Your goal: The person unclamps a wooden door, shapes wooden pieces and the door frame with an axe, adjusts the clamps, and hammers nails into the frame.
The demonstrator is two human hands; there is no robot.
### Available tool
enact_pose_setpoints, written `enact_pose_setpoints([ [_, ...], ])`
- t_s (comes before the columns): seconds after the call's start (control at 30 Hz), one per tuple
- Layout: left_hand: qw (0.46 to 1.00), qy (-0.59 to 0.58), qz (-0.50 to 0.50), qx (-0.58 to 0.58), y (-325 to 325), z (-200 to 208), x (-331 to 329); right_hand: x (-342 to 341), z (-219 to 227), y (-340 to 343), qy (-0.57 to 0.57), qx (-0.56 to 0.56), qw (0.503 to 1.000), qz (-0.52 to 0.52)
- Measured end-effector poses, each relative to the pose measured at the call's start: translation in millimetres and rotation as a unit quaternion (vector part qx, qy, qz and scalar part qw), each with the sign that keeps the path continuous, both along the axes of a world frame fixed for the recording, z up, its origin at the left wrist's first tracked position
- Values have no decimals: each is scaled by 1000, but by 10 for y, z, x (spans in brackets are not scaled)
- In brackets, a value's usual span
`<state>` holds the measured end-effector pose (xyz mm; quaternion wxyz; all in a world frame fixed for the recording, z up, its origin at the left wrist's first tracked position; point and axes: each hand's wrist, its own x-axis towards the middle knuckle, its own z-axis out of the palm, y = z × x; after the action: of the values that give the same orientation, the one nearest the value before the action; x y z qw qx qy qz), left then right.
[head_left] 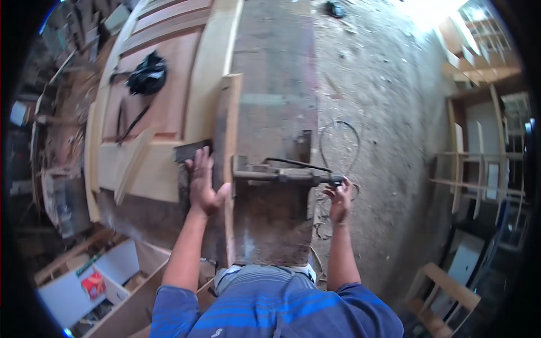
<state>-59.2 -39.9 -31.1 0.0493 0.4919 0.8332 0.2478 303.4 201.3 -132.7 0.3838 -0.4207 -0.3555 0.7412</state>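
My left hand [204,183] lies with its fingers stretched out on a dark flat plate [194,151], its thumb against a long wooden board [230,124]. To the right of that board, a metal bench vise [282,176] with a round screw reaches across the dark bench top. My right hand [339,201] has its fingers closed round the outer end of the vise screw, at the bench's right edge. A thin dark rod [298,163] runs beside the screw. A panelled wooden door [194,107] lies left of the board.
On the door sit a black plastic bag [147,74] and a loose wood strip [134,163]. A dark cable [358,141] loops on the dusty floor at right. Wooden frames [479,141] stand far right. An open wooden drawer unit [121,270] is at lower left.
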Motion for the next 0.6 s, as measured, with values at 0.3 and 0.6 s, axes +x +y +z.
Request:
enact_pose_setpoints([
  [0.3,1000,-10,1,-18,101,22,41,-305,171,563,18,210,966,148],
  [0.6,999,-41,-5,-19,102,-41,72,-194,333,1378,-165,145,880,422],
])
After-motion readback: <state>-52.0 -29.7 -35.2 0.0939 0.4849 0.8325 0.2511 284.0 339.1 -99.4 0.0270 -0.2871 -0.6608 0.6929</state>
